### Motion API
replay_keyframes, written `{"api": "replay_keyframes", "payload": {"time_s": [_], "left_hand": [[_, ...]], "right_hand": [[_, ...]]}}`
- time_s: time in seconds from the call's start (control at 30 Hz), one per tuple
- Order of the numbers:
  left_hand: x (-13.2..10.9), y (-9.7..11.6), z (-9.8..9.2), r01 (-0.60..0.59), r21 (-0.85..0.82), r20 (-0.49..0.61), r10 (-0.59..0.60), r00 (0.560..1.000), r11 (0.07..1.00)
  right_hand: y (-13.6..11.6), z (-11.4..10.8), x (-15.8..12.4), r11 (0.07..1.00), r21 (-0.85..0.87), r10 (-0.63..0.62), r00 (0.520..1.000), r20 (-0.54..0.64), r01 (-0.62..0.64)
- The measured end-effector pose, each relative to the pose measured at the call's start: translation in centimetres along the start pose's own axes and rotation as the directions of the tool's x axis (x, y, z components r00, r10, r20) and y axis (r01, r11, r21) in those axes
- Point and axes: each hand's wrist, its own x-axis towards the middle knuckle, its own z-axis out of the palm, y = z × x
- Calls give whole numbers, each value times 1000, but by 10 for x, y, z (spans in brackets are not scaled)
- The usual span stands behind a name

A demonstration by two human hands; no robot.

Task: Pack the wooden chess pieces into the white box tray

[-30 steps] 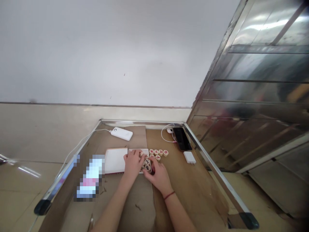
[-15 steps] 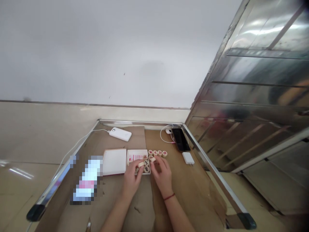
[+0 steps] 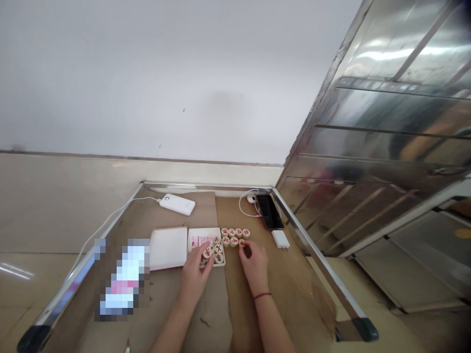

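My right hand (image 3: 256,264) has shifted right, away from white box (image 3: 210,231) at lower centre of frame; fingertips on third xiangqi piece (image 3: 241,242), extending shorter row (image 3: 234,241) below row of four (image 3: 239,232). Can't tell if pinched or released. My left hand (image 3: 195,267) pinches red-lettered piece (image 3: 208,252) over box; black-lettered pieces (image 3: 219,258), red-printed paper (image 3: 199,239) inside.

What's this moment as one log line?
left hand: holding red-marked piece over open box; right hand: holding nearer row's end piece; dark phone: right rear
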Motion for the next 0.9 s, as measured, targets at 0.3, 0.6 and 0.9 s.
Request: {"api": "replay_keyframes", "payload": {"time_s": [0.3,0.6,0.9], "left_hand": [[0,-4,2,-157,88,55,152,987,984],[-3,-7,4,-226,148,150,204,967,963],[4,6,0,-148,110,75,141,987,983]], "right_hand": [[-42,-15,-9,927,247,-279,959,-41,281],[-74,-10,-18,898,396,-220,975,27,192],[6,-3,2,971,220,123,987,-100,-99]]}}
